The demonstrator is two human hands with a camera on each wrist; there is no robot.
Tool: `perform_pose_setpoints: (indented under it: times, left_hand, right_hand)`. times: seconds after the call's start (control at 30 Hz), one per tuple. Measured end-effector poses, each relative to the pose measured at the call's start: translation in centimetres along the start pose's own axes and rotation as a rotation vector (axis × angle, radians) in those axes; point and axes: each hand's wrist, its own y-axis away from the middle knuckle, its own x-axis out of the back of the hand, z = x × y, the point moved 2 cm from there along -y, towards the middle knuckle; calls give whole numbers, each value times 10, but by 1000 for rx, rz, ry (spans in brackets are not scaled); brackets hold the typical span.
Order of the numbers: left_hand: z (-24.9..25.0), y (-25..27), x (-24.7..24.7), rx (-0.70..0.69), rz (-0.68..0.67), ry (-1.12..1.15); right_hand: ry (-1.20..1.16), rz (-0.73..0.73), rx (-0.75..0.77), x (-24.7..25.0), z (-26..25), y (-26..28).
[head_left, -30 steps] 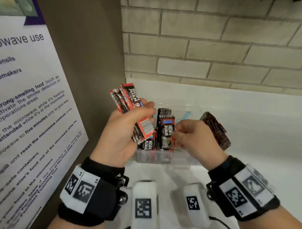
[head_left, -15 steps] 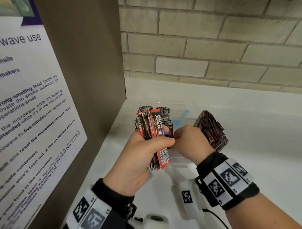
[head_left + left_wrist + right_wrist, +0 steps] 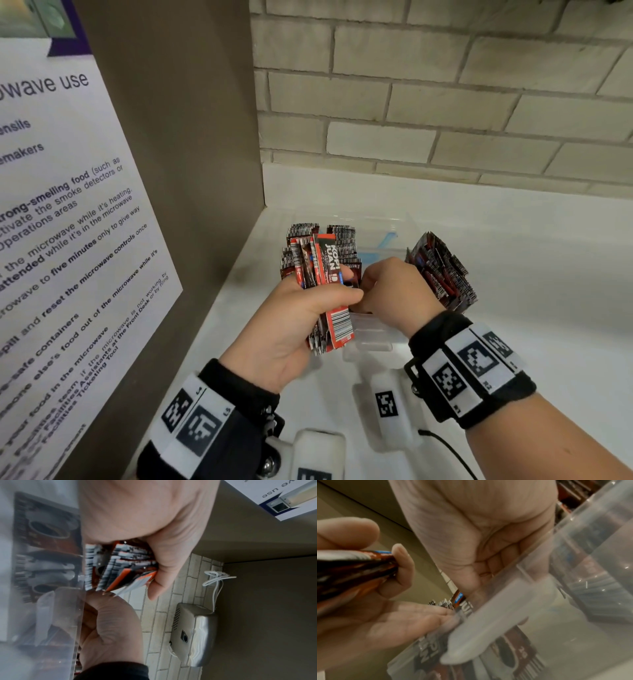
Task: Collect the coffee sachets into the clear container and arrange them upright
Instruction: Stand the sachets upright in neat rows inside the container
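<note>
We thought the bunch of sachets [image 3: 320, 291] could slip and fall flat, because our left hand [image 3: 294, 329] squeezed so many at once. They were thin red and black sticks, mid-frame, over the clear container [image 3: 373, 329]. Our right hand [image 3: 394, 291] was curled there; what it held, we couldn't tell.

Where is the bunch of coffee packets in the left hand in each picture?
Head: bunch centre, fanned up from the left hand, in front of the clear container.
Left wrist: bunch centre-left, poking out under the curled fingers.
Right wrist: bunch at the left edge, dark and blurred, in the left hand's grip.
Shared landmark: the clear container, in all three views.
</note>
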Motion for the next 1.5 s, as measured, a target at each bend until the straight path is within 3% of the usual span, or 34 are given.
perform_pose_setpoints:
  times: [0.4,0.6,0.77,1.1,1.2,1.27,1.37,1.5]
  left_hand:
    - [6,-4,1,44,-55,38]
    - [5,-7,1,37,-44,3]
    - [4,-7,-2,25,-57,-13]
    - [3,-9,-3,8,-67,-36]
    - [3,-9,-1,2,-80,-46]
    - [5,-8,0,3,-84,-54]
    - [4,-8,2,-8,-78,-44]
    - [1,-8,4,-18,-68,-32]
  right_hand:
    - [-31,-31,-60,3,1,2]
    - [-110,129,-13,23,-3,3]
    - [-143,-15,-19,14,-13,8]
    - [-12,-119,9,12,-19,9]
    - [-2,-139,-14,30,-22,13]
    - [43,-45,5,54,-24,13]
    - [-123,98,19,94,-33,3]
    - [-128,-20,-30,110,-43,-23]
